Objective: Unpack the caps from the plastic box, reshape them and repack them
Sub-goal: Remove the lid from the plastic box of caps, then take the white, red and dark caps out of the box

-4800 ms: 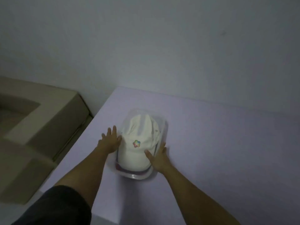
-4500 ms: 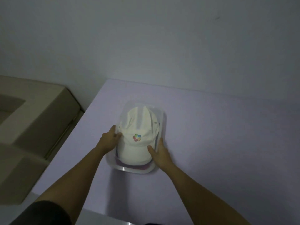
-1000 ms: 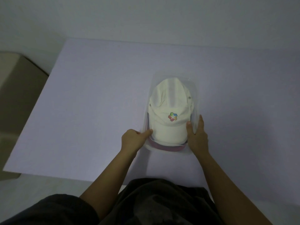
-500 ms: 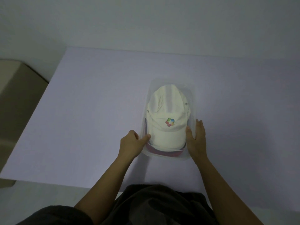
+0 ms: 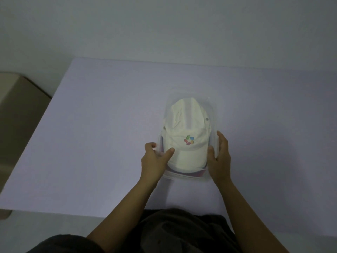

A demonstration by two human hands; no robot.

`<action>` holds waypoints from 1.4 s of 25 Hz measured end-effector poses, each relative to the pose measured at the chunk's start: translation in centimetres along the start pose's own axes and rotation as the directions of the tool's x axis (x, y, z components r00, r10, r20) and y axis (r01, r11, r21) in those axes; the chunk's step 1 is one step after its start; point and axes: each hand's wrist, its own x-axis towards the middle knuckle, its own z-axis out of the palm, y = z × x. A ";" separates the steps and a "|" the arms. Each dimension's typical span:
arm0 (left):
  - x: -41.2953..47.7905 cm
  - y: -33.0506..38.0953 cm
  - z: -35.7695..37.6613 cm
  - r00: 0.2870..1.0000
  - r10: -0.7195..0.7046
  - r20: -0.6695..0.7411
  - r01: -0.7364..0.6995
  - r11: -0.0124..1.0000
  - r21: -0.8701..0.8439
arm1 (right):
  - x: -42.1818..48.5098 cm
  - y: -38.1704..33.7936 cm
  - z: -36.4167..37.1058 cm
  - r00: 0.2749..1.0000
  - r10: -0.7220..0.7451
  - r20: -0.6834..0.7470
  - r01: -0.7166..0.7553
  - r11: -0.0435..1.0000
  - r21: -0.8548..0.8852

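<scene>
The only marking I can find is the small emblem point(image 5: 189, 140) on the front of the white cap point(image 5: 186, 136): a pinwheel of coloured blocks, green, blue, red and pink, with no lettering I can read. That cap sits on top inside the clear plastic box point(image 5: 212, 114), brim toward me, crown pointing away, and under its brim a strip of a pinkish-purple cap point(image 5: 184, 174) shows at the near end of the box. The box rests on the pale lilac bench point(image 5: 102, 125), right between my two hands. My left hand point(image 5: 155, 159) is on the box's near left corner, thumb lying over the rim and touching the white brim, fingers curled around the outside of the wall. My right hand point(image 5: 219, 157) is pressed flat along the right wall, fingers stretched forward on the outside and thumb tucked in against the brim's edge. So my hands are apart, one on each side, both gripping the box with the caps between them. Off beyond my left hand, past the bench edge, stands a tan cardboard carton point(image 5: 16, 114). My dark clothing point(image 5: 173, 232) fills the space below my forearms.
</scene>
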 end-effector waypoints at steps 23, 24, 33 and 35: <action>10.4 -10.7 -18.3 0.972 -0.156 -0.174 0.028 0.816 -0.578 | 0.3 0.5 1.4 0.951 0.309 0.018 -0.289 0.906 -0.311; 10.6 -11.1 -18.3 0.972 -0.139 -0.187 0.021 0.851 -0.524 | 0.3 0.4 1.4 0.949 0.314 0.019 -0.292 0.904 -0.311; 10.3 -11.6 -16.2 0.883 0.016 -0.468 0.008 0.999 0.048 | 0.3 0.7 1.6 0.950 0.310 0.038 -0.284 0.907 -0.310; 10.7 -12.0 -15.8 0.876 0.022 -0.482 0.012 0.998 0.067 | 0.4 0.9 1.6 0.948 0.316 0.046 -0.290 0.912 -0.289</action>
